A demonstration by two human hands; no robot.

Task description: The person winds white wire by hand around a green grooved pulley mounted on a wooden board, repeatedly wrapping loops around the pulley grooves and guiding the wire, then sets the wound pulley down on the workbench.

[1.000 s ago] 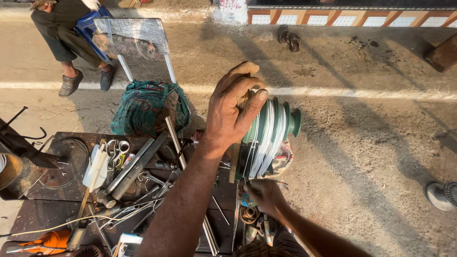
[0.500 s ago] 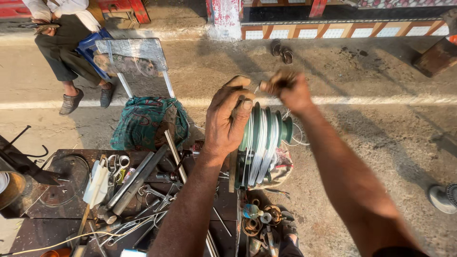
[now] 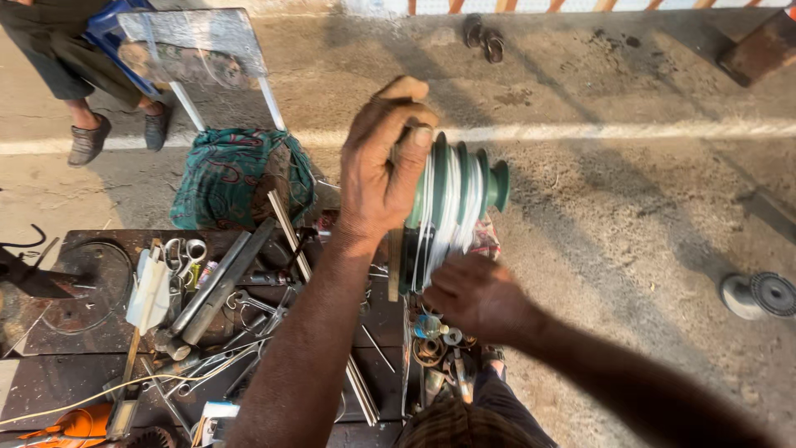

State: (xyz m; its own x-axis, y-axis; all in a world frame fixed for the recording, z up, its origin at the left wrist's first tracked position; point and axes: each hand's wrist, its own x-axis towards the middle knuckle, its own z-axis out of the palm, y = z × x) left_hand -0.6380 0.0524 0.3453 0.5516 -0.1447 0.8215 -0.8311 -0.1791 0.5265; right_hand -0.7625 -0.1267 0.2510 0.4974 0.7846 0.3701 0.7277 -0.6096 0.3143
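A dark, rusty metal bench [image 3: 75, 323] carries one pair of scissors [image 3: 184, 253], long steel rods [image 3: 290, 241] and loose tools. Behind it sits one teal patterned cloth bundle [image 3: 240, 178]. Above the bench's right edge is one green ribbed spool wound with white line [image 3: 460, 195], held on its side. The left hand [image 3: 383, 162] is clamped over the spool's near end, fingers curled on its rim. The right hand [image 3: 477, 294] sits just beneath the spool; whether it grips anything cannot be told.
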